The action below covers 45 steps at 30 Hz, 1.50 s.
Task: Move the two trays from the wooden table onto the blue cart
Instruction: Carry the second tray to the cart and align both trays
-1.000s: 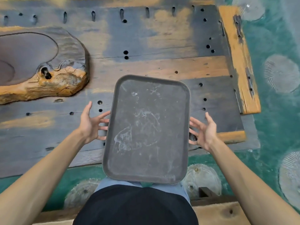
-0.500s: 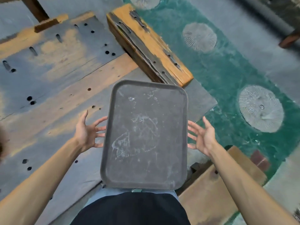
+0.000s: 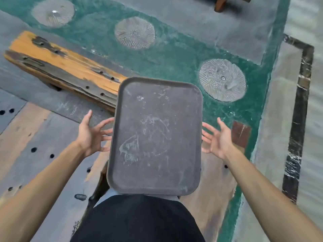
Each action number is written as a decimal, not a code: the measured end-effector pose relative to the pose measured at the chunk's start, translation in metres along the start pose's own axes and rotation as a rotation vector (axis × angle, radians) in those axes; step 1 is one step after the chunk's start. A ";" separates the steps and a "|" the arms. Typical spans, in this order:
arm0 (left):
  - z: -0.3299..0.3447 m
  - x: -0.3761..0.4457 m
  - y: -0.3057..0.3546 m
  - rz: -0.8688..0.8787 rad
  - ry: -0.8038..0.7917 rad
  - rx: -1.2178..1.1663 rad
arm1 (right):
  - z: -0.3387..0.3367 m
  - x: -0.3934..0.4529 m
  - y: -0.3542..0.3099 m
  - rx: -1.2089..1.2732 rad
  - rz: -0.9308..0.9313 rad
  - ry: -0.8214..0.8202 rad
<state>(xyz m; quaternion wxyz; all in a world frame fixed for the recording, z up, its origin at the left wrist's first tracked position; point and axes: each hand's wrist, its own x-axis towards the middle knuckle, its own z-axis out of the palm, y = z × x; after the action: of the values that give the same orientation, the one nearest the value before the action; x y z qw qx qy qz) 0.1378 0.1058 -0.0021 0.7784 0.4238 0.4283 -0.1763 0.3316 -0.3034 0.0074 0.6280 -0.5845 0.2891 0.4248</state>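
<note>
Tray (image 3: 155,137) carried level between left hand (image 3: 90,135) and right hand (image 3: 218,137), fingers splayed under its edges (cart unseen); advise a firmer grip.

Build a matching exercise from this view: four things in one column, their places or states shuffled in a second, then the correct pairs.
Things:
1. grey tray
2. left hand
3. right hand
4. orange wooden beam

Places or states:
A. fingers spread at the tray's right edge
B. lying upper left, beyond the tray's far corner
C. carried level between both hands, empty
D. fingers under the tray's left edge

Pairs: 1-C, 2-D, 3-A, 4-B
</note>
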 end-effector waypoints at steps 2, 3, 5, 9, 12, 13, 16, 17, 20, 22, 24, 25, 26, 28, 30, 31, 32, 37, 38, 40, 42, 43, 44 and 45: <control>0.030 0.019 0.018 -0.013 -0.050 0.033 | -0.024 0.000 -0.014 0.051 -0.014 0.023; 0.045 0.028 0.028 -0.021 -0.071 0.046 | -0.035 0.000 -0.021 0.079 -0.024 0.039; 0.077 0.046 0.049 -0.025 -0.119 0.087 | -0.056 0.001 -0.037 0.143 -0.044 0.066; 0.141 0.083 0.102 -0.033 -0.193 0.175 | -0.097 0.009 -0.077 0.255 -0.081 0.089; 0.189 0.116 0.140 -0.055 -0.229 0.228 | -0.123 0.021 -0.109 0.325 -0.106 0.119; 0.205 0.130 0.153 -0.057 -0.244 0.246 | -0.131 0.027 -0.120 0.345 -0.112 0.131; 0.255 0.178 0.190 -0.076 -0.275 0.274 | -0.155 0.048 -0.161 0.379 -0.124 0.160; 0.275 0.194 0.203 -0.083 -0.290 0.285 | -0.161 0.054 -0.177 0.393 -0.125 0.180; 0.335 0.233 0.239 -0.097 -0.306 0.364 | -0.184 0.061 -0.219 0.453 -0.124 0.250; 0.377 0.254 0.265 -0.115 -0.349 0.412 | -0.203 0.063 -0.247 0.480 -0.141 0.261; 0.416 0.273 0.284 -0.131 -0.357 0.459 | -0.220 0.060 -0.264 0.532 -0.143 0.298; 0.436 0.281 0.291 -0.134 -0.377 0.487 | -0.230 0.057 -0.270 0.558 -0.149 0.308; 0.456 0.290 0.298 -0.139 -0.401 0.511 | -0.240 0.055 -0.275 0.588 -0.161 0.314; 0.496 0.308 0.309 -0.156 -0.440 0.551 | -0.261 0.053 -0.284 0.643 -0.186 0.339; 0.537 0.324 0.315 -0.174 -0.478 0.604 | -0.280 0.052 -0.290 0.687 -0.192 0.380; 0.557 0.332 0.315 -0.185 -0.488 0.635 | -0.290 0.052 -0.291 0.711 -0.188 0.405; 0.578 0.340 0.315 -0.196 -0.499 0.663 | -0.300 0.051 -0.291 0.738 -0.186 0.428; 0.698 0.386 0.305 -0.241 -0.567 0.789 | -0.365 0.059 -0.296 0.868 -0.200 0.503; 0.724 0.394 0.300 -0.244 -0.575 0.820 | -0.380 0.061 -0.297 0.892 -0.204 0.517; 0.776 0.407 0.289 -0.241 -0.589 0.882 | -0.411 0.066 -0.299 0.946 -0.216 0.548; 0.828 0.414 0.279 -0.240 -0.619 0.938 | -0.440 0.067 -0.303 0.997 -0.233 0.572; 0.852 0.416 0.274 -0.239 -0.632 0.970 | -0.452 0.066 -0.304 1.032 -0.231 0.595; 0.875 0.418 0.270 -0.238 -0.648 1.002 | -0.463 0.064 -0.304 1.060 -0.233 0.614; 0.897 0.419 0.265 -0.239 -0.669 1.029 | -0.474 0.061 -0.304 1.080 -0.245 0.627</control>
<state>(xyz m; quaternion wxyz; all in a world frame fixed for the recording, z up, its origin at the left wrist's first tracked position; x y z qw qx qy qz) 1.0098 -0.4315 0.0364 0.5413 0.6154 0.0659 -0.5692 0.6888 -0.7426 0.0323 0.7638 -0.3108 0.5638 -0.0472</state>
